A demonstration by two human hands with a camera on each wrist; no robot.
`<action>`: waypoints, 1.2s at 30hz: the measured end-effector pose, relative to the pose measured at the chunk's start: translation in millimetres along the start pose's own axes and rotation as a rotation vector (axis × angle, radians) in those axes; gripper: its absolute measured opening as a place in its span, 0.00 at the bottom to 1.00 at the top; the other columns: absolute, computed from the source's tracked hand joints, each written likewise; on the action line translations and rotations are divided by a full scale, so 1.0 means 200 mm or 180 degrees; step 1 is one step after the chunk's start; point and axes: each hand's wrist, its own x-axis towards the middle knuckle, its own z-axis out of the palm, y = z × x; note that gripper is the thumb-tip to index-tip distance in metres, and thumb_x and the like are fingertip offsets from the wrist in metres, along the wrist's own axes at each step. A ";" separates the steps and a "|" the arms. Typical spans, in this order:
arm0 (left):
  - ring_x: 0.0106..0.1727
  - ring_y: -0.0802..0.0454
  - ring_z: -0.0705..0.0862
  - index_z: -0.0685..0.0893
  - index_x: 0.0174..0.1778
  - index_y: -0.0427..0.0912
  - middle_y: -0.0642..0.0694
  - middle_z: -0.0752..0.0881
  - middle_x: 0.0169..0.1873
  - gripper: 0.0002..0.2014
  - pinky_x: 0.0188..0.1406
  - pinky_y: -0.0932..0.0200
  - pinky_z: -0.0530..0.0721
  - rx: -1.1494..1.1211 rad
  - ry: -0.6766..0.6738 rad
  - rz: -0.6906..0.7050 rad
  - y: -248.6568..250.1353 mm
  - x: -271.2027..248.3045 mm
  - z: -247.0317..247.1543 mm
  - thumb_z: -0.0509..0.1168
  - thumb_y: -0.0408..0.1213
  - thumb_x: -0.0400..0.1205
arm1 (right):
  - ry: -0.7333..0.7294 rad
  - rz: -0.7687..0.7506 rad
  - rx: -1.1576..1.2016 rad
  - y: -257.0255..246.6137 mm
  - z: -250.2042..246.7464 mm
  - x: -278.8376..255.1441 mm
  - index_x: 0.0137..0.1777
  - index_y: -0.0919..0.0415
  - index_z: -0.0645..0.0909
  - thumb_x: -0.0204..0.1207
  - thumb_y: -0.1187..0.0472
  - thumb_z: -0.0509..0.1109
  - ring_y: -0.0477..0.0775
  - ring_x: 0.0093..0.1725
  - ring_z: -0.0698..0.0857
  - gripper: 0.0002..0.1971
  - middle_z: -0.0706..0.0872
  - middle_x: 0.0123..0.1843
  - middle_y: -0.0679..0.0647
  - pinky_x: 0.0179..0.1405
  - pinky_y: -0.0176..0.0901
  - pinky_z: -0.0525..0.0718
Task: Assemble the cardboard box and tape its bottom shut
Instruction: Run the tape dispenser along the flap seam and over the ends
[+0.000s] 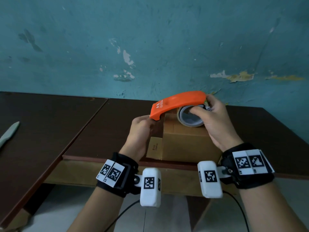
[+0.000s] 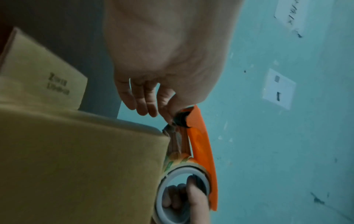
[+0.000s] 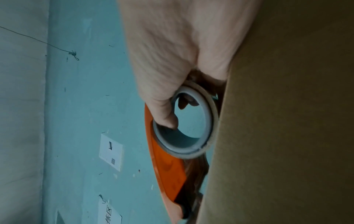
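Here, from the bottom of the head view upward:

Wrists: both carry black bands with white marker blocks, low in the frame, just in front of the table edge.

Table (image 1: 50, 131): dark brown, filling the middle band of the head view; its near edge runs under the box.

Cardboard box (image 1: 187, 144): centre right, standing closed-side up at the table's near edge – a small flap with print sticks out at its lower left.

Left hand (image 1: 140, 131): centre of the frame, fingers curled, pinching the low end of the orange tape dispenser (image 1: 177, 102) beside the box's upper left corner.

Right hand (image 1: 212, 121): right of centre, wrapped round the tape roll (image 1: 190, 119) – thumb hooked inside the grey core, fingers over the far end of the dispenser.

Roll and dispenser: the roll is at the box top, whether touching it I cannot tell; the orange shell arches above it. In the left wrist view a strip of brown tape runs along the box edge.

Pale tool (image 1: 8, 133): far left edge, lying on the table, well apart from the box.

Wall (image 1: 150, 47): teal, paint flaking, across the upper half.
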 end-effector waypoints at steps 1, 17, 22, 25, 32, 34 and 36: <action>0.36 0.47 0.79 0.85 0.34 0.38 0.43 0.81 0.30 0.13 0.45 0.50 0.80 0.0158 0.0011 -0.0004 0.00 -0.01 -0.02 0.61 0.23 0.83 | -0.0019 0.0054 -0.0050 0.00 0.00 0.00 0.57 0.65 0.85 0.74 0.71 0.76 0.57 0.51 0.92 0.12 0.91 0.51 0.63 0.53 0.47 0.89; 0.34 0.53 0.85 0.88 0.36 0.38 0.52 0.87 0.24 0.16 0.49 0.50 0.87 0.0810 0.0191 0.0032 -0.03 0.01 -0.14 0.61 0.22 0.86 | -0.0110 0.0236 -0.0654 -0.03 0.04 -0.02 0.54 0.59 0.85 0.63 0.79 0.70 0.64 0.57 0.89 0.22 0.90 0.54 0.62 0.65 0.71 0.85; 0.35 0.52 0.84 0.88 0.35 0.38 0.43 0.88 0.31 0.17 0.46 0.50 0.84 0.0901 0.0253 -0.0058 -0.08 0.02 -0.18 0.63 0.28 0.88 | -0.0022 0.0258 -0.0590 -0.03 0.04 -0.02 0.58 0.59 0.84 0.67 0.82 0.69 0.61 0.58 0.89 0.24 0.89 0.55 0.61 0.65 0.67 0.87; 0.34 0.52 0.83 0.86 0.36 0.35 0.47 0.87 0.28 0.16 0.40 0.57 0.83 0.0979 0.0254 -0.0135 -0.09 0.00 -0.19 0.63 0.32 0.90 | 0.0017 0.0257 -0.0554 -0.04 0.03 -0.02 0.58 0.56 0.84 0.67 0.83 0.68 0.60 0.58 0.89 0.25 0.89 0.55 0.59 0.64 0.65 0.87; 0.26 0.54 0.81 0.81 0.35 0.38 0.44 0.83 0.30 0.18 0.31 0.59 0.82 0.0843 0.0006 -0.0338 -0.14 -0.01 -0.09 0.61 0.34 0.92 | 0.0056 0.0212 -0.0492 -0.04 0.04 -0.03 0.55 0.55 0.83 0.67 0.81 0.69 0.64 0.58 0.89 0.22 0.89 0.55 0.62 0.65 0.69 0.86; 0.26 0.55 0.80 0.83 0.38 0.38 0.45 0.82 0.29 0.15 0.30 0.60 0.81 0.0856 0.0006 -0.0401 -0.13 -0.01 -0.08 0.62 0.36 0.92 | 0.0069 0.0211 -0.0480 -0.04 0.04 -0.03 0.56 0.56 0.83 0.66 0.80 0.70 0.62 0.58 0.89 0.23 0.90 0.55 0.60 0.65 0.70 0.86; 0.26 0.54 0.78 0.83 0.38 0.38 0.47 0.81 0.28 0.15 0.28 0.58 0.79 0.1067 0.0058 -0.0352 -0.13 -0.01 -0.07 0.64 0.38 0.91 | 0.0064 0.0200 -0.0491 -0.04 0.04 -0.03 0.56 0.55 0.83 0.67 0.80 0.70 0.61 0.58 0.90 0.23 0.90 0.54 0.59 0.65 0.69 0.86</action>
